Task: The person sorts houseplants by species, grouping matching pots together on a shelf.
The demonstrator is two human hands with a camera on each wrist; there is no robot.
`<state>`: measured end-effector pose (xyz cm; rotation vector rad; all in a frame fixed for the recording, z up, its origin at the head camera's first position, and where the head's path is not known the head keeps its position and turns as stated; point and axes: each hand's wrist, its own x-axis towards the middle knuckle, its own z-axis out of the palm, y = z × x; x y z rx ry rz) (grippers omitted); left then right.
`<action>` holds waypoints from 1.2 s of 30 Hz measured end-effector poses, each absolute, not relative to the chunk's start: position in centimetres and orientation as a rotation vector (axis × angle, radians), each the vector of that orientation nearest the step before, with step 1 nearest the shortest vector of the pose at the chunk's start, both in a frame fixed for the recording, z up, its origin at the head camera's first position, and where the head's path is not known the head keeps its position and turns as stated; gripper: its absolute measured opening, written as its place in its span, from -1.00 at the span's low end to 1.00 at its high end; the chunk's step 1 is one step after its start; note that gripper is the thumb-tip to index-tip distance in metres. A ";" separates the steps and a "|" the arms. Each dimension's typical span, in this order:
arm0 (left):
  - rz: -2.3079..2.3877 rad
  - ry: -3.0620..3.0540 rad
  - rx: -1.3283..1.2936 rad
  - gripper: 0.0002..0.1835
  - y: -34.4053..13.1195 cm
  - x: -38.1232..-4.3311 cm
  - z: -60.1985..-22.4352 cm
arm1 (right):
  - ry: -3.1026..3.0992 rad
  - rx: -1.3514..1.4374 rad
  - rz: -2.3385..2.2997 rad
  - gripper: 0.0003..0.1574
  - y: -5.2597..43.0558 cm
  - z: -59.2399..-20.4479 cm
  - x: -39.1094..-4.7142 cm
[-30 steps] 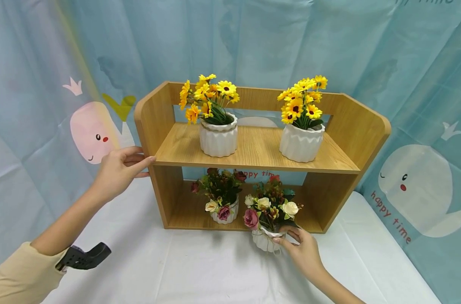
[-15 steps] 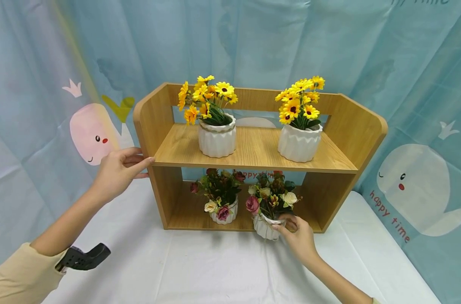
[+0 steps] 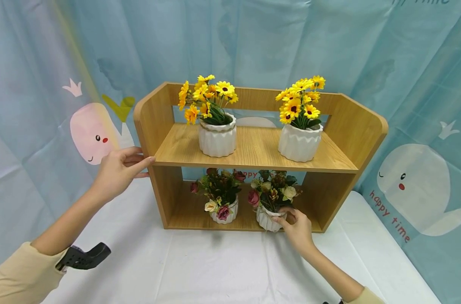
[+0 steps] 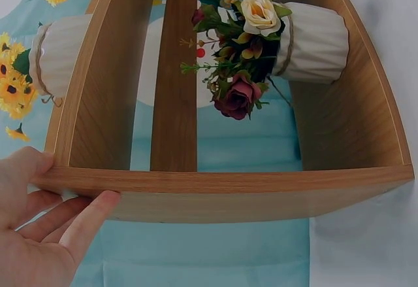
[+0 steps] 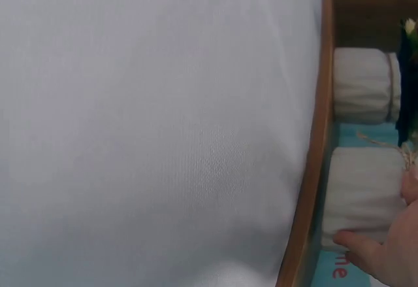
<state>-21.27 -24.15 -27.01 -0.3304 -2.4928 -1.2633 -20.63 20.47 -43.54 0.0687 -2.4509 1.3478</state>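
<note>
In the head view my right hand (image 3: pixel 299 232) holds a white fluted flower pot (image 3: pixel 267 220) of artificial roses by its rim and side. The pot is at the front of the lower level of the wooden shelf (image 3: pixel 257 145), right of another rose pot (image 3: pixel 231 212). The right wrist view shows thumb and fingers on the held pot (image 5: pixel 366 189), just inside the shelf's front edge; whether its base rests on the board is hard to tell. My left hand (image 3: pixel 118 172) grips the shelf's left side panel, thumb on the front edge, also seen in the left wrist view.
Two white pots of yellow artificial sunflowers, a left one (image 3: pixel 218 141) and a right one (image 3: pixel 300 144), stand on the upper level. The shelf stands on a white-covered table (image 3: pixel 215 270). A blue printed curtain (image 3: pixel 272 46) hangs behind it.
My right hand has moved the rose pot back and slightly right, from in front of the shelf into the lower level. The left hand has stayed on the side panel.
</note>
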 end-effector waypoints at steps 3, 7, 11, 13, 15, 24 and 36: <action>-1.262 -2.490 -0.333 -0.59 -24.2 -21.3 -27.0 | -2.445 0.073 1.337 -0.76 20.7 -43.7 -21.0; -1.262 -2.486 -0.332 -0.60 -24.2 -21.3 -27.0 | -2.451 0.049 1.313 -0.75 21.0 -43.9 -21.5; -1.265 -2.490 -0.330 -0.58 -24.2 -21.3 -27.0 | -2.456 0.029 1.303 -0.75 21.2 -44.1 -21.9; -1.264 -2.492 -0.329 -0.58 -24.2 -21.2 -27.0 | -2.460 0.022 1.306 -0.75 21.3 -44.2 -21.9; -1.263 -2.493 -0.329 -0.58 -24.1 -21.2 -27.0 | -2.464 0.012 1.305 -0.74 21.3 -44.3 -22.0; -1.274 -2.490 -0.342 -0.58 -24.3 -21.2 -27.0 | -2.468 0.022 1.315 -0.67 21.6 -44.6 -21.8; -1.231 -2.444 -0.385 -0.57 -24.8 -20.7 -27.6 | -2.400 0.121 1.398 -0.45 22.2 -44.3 -20.7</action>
